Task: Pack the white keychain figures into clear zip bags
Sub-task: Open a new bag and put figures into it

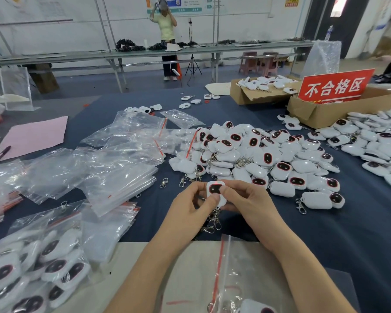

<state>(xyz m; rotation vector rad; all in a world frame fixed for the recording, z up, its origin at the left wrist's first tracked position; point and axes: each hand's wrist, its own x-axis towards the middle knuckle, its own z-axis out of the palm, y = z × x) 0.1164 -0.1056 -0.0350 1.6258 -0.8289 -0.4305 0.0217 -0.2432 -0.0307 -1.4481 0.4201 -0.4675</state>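
- Figure (215,190): white shell with its dark oval face up, held at near centre just above the blue cloth (325,233).
- Left hand (187,207) and right hand (246,199): each grasps one side of the figure with thumb and curled fingers. The hold is by fingertips only, so the smooth shell may slip and drop.
- Chain (212,221): metal links and clasps show below the figure. How many pieces they belong to cannot be told, and a snag here could drag a second clasp along.
- Zip bag (226,274): lies nearest, on a pale sheet between the forearms, and seems to hold one figure already. Whether its mouth is open cannot be told. A trailing chain could catch in the red zip strip and stop it sealing.
- Pile (257,154): unpacked figures heaped just beyond the hands with chains intertwined, so lifting one piece may pull its neighbours.
- Empty bags (122,177): a glossy stack to the left, liable to slide apart.
- Box (321,114): far right, behind a red sign (335,85), apparently for rejects. A flaw missed now would be packed.
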